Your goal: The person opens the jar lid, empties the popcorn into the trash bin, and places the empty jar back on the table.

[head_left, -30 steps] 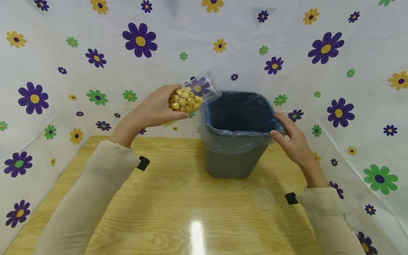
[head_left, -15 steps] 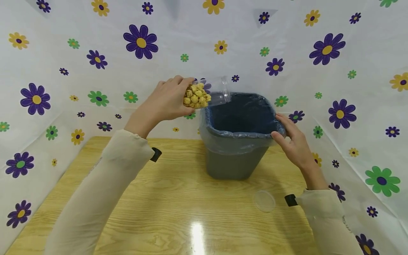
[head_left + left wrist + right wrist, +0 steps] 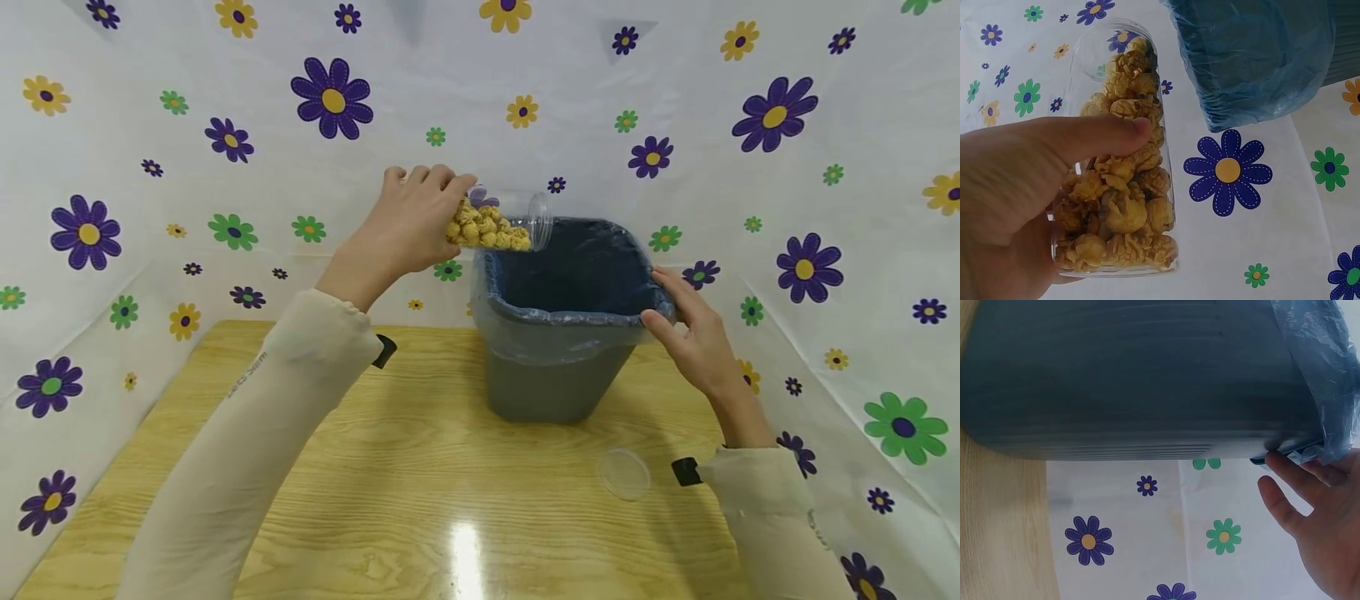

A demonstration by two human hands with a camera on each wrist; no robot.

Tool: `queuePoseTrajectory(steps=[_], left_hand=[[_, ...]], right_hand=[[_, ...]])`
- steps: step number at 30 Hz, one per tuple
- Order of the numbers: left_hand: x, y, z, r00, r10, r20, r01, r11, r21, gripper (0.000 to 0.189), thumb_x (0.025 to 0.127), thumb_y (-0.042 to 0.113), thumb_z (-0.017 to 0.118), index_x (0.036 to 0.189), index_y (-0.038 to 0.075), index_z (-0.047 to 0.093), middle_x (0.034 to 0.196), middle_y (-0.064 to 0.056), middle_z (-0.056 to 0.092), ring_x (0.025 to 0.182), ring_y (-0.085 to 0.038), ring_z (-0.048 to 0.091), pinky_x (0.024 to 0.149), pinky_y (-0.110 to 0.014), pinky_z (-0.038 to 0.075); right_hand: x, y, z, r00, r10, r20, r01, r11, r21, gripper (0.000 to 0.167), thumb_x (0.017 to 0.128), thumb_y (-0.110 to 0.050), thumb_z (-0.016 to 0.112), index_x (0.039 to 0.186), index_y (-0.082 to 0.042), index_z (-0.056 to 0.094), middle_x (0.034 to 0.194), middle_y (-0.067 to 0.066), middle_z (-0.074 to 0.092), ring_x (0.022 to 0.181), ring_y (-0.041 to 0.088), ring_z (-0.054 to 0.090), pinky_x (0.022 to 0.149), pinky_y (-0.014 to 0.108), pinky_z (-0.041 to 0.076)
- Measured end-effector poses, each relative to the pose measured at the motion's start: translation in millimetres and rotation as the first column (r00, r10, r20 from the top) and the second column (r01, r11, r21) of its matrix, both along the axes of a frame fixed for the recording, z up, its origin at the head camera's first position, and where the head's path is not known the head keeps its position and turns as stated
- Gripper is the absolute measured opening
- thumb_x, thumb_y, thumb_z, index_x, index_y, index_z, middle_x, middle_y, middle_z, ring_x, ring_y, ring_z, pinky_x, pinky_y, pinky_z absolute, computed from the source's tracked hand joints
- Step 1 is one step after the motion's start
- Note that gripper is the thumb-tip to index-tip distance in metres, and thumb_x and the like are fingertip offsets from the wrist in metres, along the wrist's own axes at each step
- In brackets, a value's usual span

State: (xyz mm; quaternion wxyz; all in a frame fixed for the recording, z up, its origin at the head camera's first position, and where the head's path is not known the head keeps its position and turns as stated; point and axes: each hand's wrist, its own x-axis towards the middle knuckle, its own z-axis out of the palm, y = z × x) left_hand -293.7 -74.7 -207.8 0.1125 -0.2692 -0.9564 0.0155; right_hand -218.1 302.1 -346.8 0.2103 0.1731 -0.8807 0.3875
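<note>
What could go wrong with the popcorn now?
Some popcorn might miss and spill: the jar is tipped sideways, with its mouth by the left edge of the bin. The jar could also slip, since only the left hand holds it. And the bin might wobble if the right hand pushes its rim.

A clear jar [image 3: 517, 202] is held tipped onto its side, its uncovered mouth at a grey bin's [image 3: 543, 392] left edge. Golden popcorn [image 3: 491, 231] slopes along inside. A bluish see-through bag [image 3: 551, 342] lines the bin, folded over its rim.
</note>
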Motion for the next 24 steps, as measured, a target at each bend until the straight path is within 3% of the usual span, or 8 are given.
queuePoseTrajectory(steps=[9, 15, 24], left_hand=[[1.8, 9.5, -4.3, 0.993, -0.011, -0.118, 0.005, 0.998, -0.059, 0.076, 0.094, 0.019, 0.075, 0.16, 0.016, 0.037, 0.152, -0.014, 0.045, 0.143, -0.037, 0.036, 0.116, -0.068, 0.018], [2.9, 14.6, -10.3, 0.976, -0.056, -0.21, 0.043, 0.997, -0.066, 0.067, 0.097, 0.003, 0.068, 0.157, 0.019, 0.041, 0.152, -0.013, 0.046, 0.143, -0.037, 0.035, 0.116, -0.068, 0.02], [3.0, 22.0, -12.6, 0.963, -0.081, -0.256, 0.05, 0.991, -0.126, 0.064, 0.098, 0.003, 0.067, 0.156, 0.018, 0.043, 0.151, -0.014, 0.046, 0.143, -0.037, 0.034, 0.119, -0.067, 0.016]], right_hand=[[-0.2, -1, -2.2, 1.0, 0.004, -0.019, -0.004, 1.0, -0.007, 0.059, 0.104, -0.019, 0.06, 0.158, -0.006, 0.04, 0.165, 0.01, 0.036, 0.138, 0.038, 0.044, 0.094, 0.007, 0.037], [-0.5, -1, -3.3, 1.0, 0.003, -0.026, -0.003, 1.0, -0.005, 0.058, 0.104, -0.019, 0.06, 0.158, -0.006, 0.041, 0.164, 0.013, 0.036, 0.139, 0.039, 0.043, 0.095, 0.007, 0.037], [-0.2, -1, -3.5, 1.0, 0.001, -0.025, -0.001, 1.0, -0.007, 0.059, 0.104, -0.02, 0.06, 0.158, -0.006, 0.041, 0.164, 0.013, 0.035, 0.141, 0.039, 0.042, 0.096, 0.006, 0.036]])
